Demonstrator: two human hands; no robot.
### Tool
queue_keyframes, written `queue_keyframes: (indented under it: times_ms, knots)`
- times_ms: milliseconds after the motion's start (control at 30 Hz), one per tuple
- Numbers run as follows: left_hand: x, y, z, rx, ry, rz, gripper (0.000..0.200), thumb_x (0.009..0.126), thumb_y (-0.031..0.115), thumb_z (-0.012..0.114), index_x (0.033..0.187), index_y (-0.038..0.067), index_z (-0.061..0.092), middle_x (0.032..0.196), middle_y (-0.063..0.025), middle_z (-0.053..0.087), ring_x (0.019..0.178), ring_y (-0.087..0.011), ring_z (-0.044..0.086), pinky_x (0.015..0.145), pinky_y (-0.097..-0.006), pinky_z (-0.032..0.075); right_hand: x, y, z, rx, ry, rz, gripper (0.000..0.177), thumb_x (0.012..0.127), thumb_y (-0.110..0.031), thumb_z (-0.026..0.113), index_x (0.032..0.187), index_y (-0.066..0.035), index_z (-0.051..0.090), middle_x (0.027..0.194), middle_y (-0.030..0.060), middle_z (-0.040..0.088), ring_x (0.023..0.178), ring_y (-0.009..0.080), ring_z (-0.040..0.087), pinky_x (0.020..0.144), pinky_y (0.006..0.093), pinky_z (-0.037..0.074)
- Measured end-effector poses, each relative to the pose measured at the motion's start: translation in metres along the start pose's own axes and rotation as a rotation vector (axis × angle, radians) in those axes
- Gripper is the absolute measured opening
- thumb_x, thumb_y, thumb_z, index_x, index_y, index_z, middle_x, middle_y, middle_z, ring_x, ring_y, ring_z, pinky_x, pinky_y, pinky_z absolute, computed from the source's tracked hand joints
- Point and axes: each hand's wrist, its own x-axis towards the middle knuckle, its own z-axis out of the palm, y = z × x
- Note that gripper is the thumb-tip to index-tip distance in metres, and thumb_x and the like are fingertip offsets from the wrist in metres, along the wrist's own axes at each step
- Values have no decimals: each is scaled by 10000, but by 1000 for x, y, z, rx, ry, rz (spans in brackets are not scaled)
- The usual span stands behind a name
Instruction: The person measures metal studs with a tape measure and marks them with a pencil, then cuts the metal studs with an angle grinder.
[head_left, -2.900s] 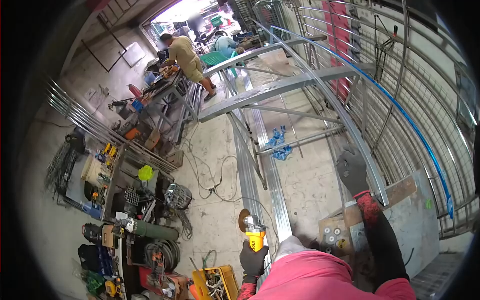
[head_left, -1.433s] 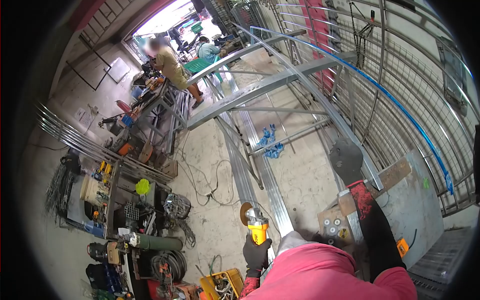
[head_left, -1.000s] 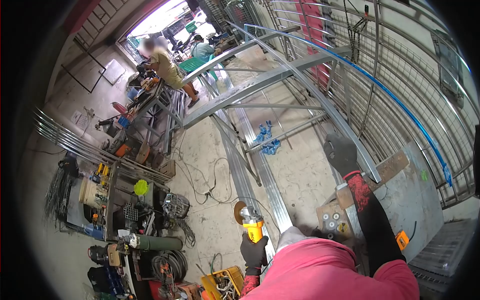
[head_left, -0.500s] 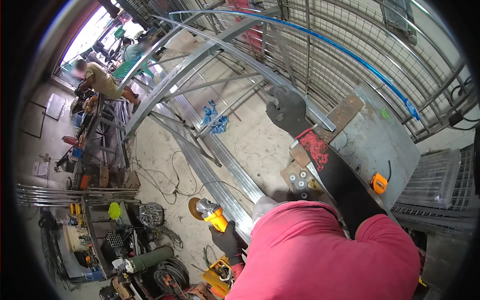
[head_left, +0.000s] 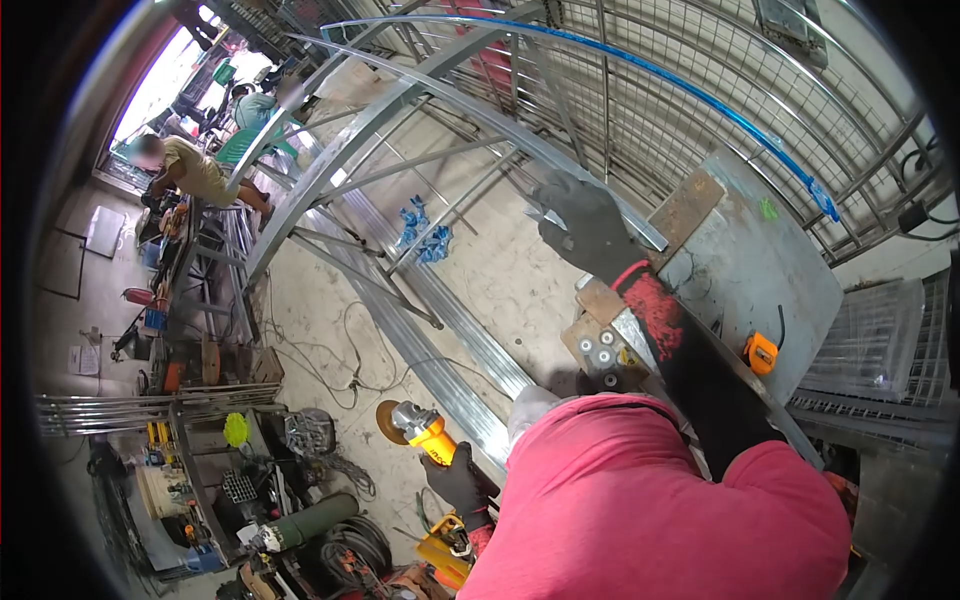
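Observation:
My left hand (head_left: 459, 482), in a dark glove, grips a yellow angle grinder (head_left: 433, 440) by its body. The grinder's brown disc (head_left: 390, 422) points left, over the floor. My right hand (head_left: 585, 225), in a dark glove with a red cuff, is beside a long metal bar (head_left: 500, 130) near its near end. Its fingers are curled, and a small shiny edge shows between thumb and fingers; I cannot make out what it is. Under my right forearm is a metal plate with several round fittings (head_left: 598, 355).
A metal frame (head_left: 350, 155) stands ahead, with long channels (head_left: 430, 360) on the floor. An orange tape measure (head_left: 761, 353) lies on the grey sheet (head_left: 800, 290) at right. A loose cable (head_left: 355, 385) crosses the floor. Another person (head_left: 190, 170) sits at far left.
My right hand has shifted slightly right and down, its thumb and fingers a little further apart. My left hand keeps its hold on the grinder. The view has shifted slightly.

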Motion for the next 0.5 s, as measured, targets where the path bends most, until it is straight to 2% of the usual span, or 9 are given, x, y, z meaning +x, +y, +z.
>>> queue_keyframes:
  times_ms: [33,100,233,300,333,367,400,433,500]
  knots:
    - [0,0,0,-1,-1,1,435,753,154,797,1077,-29,571,828,-76,615,678,-182,568,633,-349,492,-4,0,-6,0,-4,6,409,847,-218,698,1229,-77,656,1199,171,666,1034,379,660,873,479,536]
    - [-2,3,-3,8,-11,-5,423,755,152,796,1065,-24,569,817,-74,613,670,-182,567,628,-350,491,-13,-4,-19,-2,-2,-44,394,861,-233,707,1235,-115,667,1154,154,655,903,363,682,817,466,549]
    - [0,12,-1,51,-41,-8,396,764,147,796,1042,-13,565,801,-74,610,652,-180,566,614,-351,488,-24,-3,-9,131,6,14,386,878,-228,713,1246,-117,678,1086,136,668,895,348,687,787,457,555]
    - [2,13,3,35,-44,-6,390,766,145,797,1038,-11,565,797,-74,610,648,-180,565,611,-350,487,-26,-6,-4,157,127,61,224,902,-221,708,1087,-95,709,990,113,677,840,330,684,734,444,556]
    - [2,14,5,31,-50,7,390,768,143,799,1041,-10,566,799,-75,610,647,-180,566,611,-350,488,-29,-6,-3,158,124,65,224,902,-221,708,1087,-95,709,990,113,677,840,330,684,734,444,556]
    - [1,13,5,27,-58,18,391,769,141,801,1044,-9,568,800,-75,611,647,-181,567,611,-349,488,-31,-5,-4,179,124,124,170,903,-220,712,999,-81,697,949,107,676,813,326,680,711,440,552]
    - [1,11,1,34,-63,16,391,769,141,801,1044,-9,568,800,-75,611,647,-181,567,611,-349,488,-34,-7,-4,201,125,186,155,904,-219,716,911,-67,684,908,102,676,787,321,677,688,437,548]
    - [4,9,1,39,-66,24,395,769,140,803,1049,-10,568,799,-73,611,645,-182,567,609,-349,488,-35,-7,-5,197,127,189,155,904,-219,716,911,-67,684,908,102,676,787,321,677,688,437,548]
    - [7,6,7,30,-67,35,399,769,140,805,1053,-11,569,797,-72,611,642,-183,567,607,-349,488,-31,-6,-6,166,146,148,205,901,-218,722,816,-52,636,888,107,675,774,330,672,693,434,545]
